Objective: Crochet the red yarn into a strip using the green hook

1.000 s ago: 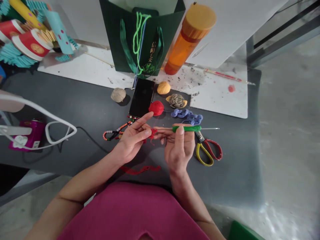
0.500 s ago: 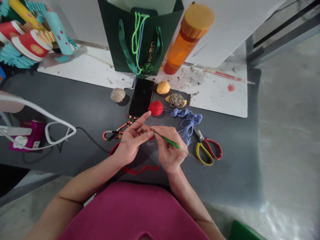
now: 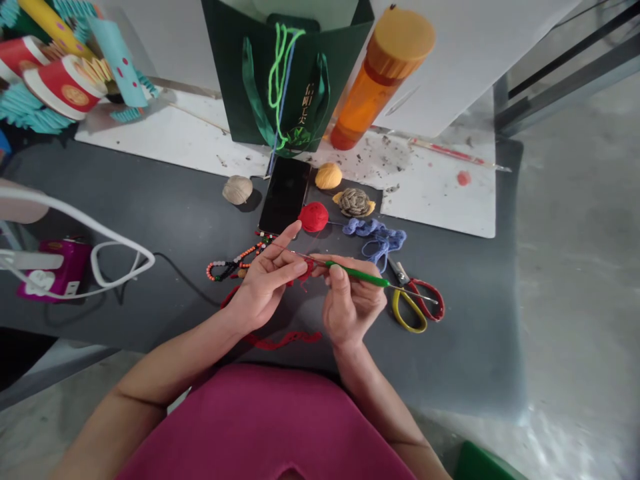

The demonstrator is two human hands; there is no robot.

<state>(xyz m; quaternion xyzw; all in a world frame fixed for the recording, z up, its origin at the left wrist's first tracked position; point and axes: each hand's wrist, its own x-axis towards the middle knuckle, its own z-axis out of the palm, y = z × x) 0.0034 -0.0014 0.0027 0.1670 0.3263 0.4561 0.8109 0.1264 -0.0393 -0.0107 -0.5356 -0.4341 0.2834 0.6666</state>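
My left hand (image 3: pixel 266 281) pinches a small red crocheted piece (image 3: pixel 305 272) between thumb and fingers, with the index finger raised. A thin red strand runs from that hand towards a red yarn ball (image 3: pixel 313 217) on the table. My right hand (image 3: pixel 351 301) is shut on a green-handled crochet hook (image 3: pixel 357 273), whose shaft reaches left to the red piece. A long red crocheted chain (image 3: pixel 280 340) trails on the table below my hands. Red-and-yellow-handled scissors (image 3: pixel 415 300) lie just right of my right hand, under the hook's far end.
On the dark table (image 3: pixel 450 360) lie blue yarn (image 3: pixel 375 233), a beaded string (image 3: pixel 235 263), a black phone (image 3: pixel 285 193), yarn balls (image 3: pixel 329 176) and a coiled knot (image 3: pixel 353 202). Behind stand a green paper bag (image 3: pixel 285 80) and an orange bottle (image 3: pixel 380 80). A white cable (image 3: pixel 75 227) crosses the left.
The hook has swung from nearly level to slanting down to the right. My right hand has shifted slightly, and the red piece stays between my hands.
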